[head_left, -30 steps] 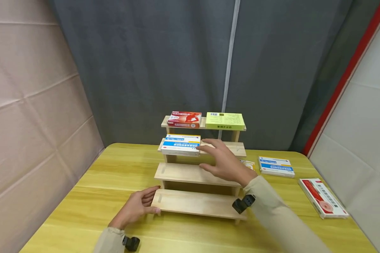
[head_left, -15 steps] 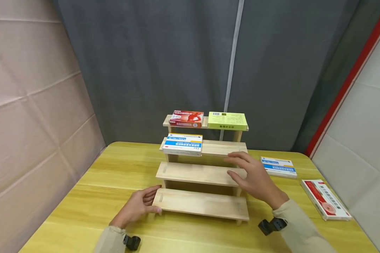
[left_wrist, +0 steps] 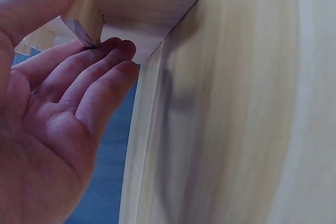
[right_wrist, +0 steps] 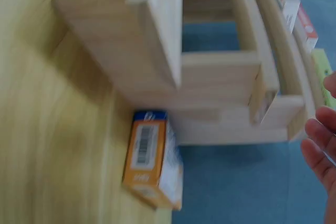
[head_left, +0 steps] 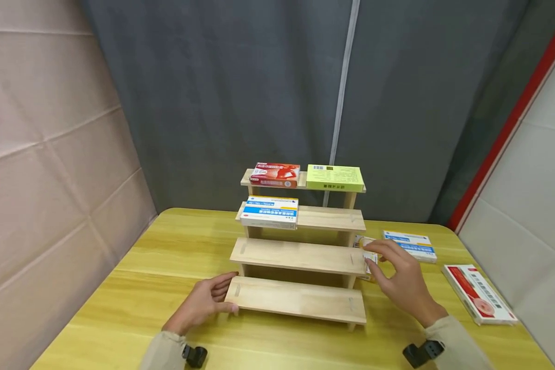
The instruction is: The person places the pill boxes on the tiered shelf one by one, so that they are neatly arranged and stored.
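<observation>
Head view: left hand [head_left: 201,304] holds the lowest step of the wooden rack [head_left: 296,297] at its left end, thumb in front. Right hand [head_left: 404,281] half open, holding nothing; its fingers overlap a small box [head_left: 371,263] on the desk [head_left: 277,341], beside the rack's right end. Left wrist: fingertips against wood, palm visible. Right wrist: gap between fingers and box; orange barcoded face visible.

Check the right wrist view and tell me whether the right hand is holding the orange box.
No, a plain gap separates the right hand from the orange box.
</observation>
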`<state>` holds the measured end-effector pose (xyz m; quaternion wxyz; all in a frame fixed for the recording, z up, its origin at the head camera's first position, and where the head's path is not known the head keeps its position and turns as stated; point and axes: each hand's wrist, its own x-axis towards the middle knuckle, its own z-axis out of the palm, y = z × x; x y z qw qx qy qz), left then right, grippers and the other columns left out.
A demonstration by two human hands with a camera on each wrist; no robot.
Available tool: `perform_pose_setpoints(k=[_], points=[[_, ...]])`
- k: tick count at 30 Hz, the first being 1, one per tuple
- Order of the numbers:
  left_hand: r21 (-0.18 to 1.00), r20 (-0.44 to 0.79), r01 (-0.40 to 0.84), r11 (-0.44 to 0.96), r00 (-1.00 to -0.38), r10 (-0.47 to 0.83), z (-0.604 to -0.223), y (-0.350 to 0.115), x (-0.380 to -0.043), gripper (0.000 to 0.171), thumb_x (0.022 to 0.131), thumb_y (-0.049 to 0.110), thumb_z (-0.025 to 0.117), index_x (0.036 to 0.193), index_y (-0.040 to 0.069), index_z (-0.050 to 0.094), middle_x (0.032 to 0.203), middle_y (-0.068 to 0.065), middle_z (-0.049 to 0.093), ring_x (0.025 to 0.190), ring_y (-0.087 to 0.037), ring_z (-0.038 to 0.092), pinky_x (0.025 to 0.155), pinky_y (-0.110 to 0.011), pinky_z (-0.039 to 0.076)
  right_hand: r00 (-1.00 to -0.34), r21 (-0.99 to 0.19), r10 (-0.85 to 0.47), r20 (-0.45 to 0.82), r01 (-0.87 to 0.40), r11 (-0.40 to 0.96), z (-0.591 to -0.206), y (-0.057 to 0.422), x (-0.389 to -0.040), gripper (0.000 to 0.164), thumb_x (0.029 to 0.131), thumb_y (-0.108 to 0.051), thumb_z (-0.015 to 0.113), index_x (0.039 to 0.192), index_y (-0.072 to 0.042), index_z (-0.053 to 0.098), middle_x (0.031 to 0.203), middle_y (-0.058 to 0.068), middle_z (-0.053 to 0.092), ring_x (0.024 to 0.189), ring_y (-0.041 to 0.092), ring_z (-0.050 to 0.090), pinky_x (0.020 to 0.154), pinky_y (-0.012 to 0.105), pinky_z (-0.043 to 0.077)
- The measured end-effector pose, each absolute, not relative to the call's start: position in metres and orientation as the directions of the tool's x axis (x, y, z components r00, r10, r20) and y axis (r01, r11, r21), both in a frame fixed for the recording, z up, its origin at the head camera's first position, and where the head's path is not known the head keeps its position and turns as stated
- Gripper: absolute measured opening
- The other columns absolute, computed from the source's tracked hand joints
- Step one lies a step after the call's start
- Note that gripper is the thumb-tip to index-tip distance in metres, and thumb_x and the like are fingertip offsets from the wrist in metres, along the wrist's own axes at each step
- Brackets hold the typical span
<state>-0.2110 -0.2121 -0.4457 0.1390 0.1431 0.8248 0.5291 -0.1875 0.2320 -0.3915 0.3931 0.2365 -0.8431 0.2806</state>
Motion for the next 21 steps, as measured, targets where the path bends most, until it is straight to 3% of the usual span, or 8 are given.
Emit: perform_pose_setpoints(k=[10, 15, 18, 21], points=[[0.9, -0.07, 0.112, 0.421, -0.917, 0.393, -0.445, -0.212, -0.21, 0.088, 0.077, 0.024, 0.087, 0.151, 0.002, 0.044, 0.154, -0.025, 0.044, 0.138, -0.044, 0.048, 0.107, -0.034, 0.054, -0.595, -0.379, 0.028, 0.803, -0.475, 0.794, -0.41, 0.272, -0.183, 0.029, 0.072, 0.014, 0.077, 0.098, 0.001, 0.073, 0.098, 0.014, 0.07, 0.096, -0.013, 0.048, 0.071, -0.002, 0.041], [0.883, -0.059, 0.14, 0.447, -0.913, 0.403, -0.444, -0.213, -0.21, 0.086, 0.077, 0.025, 0.087, 0.15, 0.003, 0.046, 0.151, -0.025, 0.047, 0.136, -0.043, 0.051, 0.106, -0.036, 0.055, -0.666, -0.439, 0.125, 0.735, -0.327, 0.837, -0.423, 0.296, -0.179, 0.028, 0.074, 0.008, 0.079, 0.099, -0.002, 0.073, 0.098, 0.014, 0.069, 0.092, -0.018, 0.04, 0.067, -0.002, 0.038], [0.884, -0.063, 0.14, 0.447, -0.91, 0.41, -0.444, -0.214, -0.212, 0.086, 0.077, 0.026, 0.087, 0.15, 0.005, 0.047, 0.151, -0.025, 0.047, 0.136, -0.043, 0.051, 0.106, -0.036, 0.055, -0.715, -0.444, 0.164, 0.679, -0.223, 0.868, -0.428, 0.311, -0.176, 0.027, 0.074, 0.002, 0.081, 0.099, -0.003, 0.073, 0.098, 0.015, 0.068, 0.089, -0.006, 0.047, 0.062, 0.0, 0.037], [0.882, -0.06, 0.145, 0.448, -0.91, 0.411, -0.444, -0.213, -0.213, 0.086, 0.077, 0.027, 0.087, 0.15, 0.006, 0.047, 0.152, -0.025, 0.047, 0.136, -0.042, 0.051, 0.106, -0.035, 0.055, -0.749, -0.422, 0.176, 0.638, -0.15, 0.894, -0.432, 0.326, -0.174, 0.026, 0.074, -0.002, 0.08, 0.099, -0.002, 0.072, 0.101, 0.022, 0.066, 0.088, 0.02, 0.058, 0.067, 0.018, 0.046]])
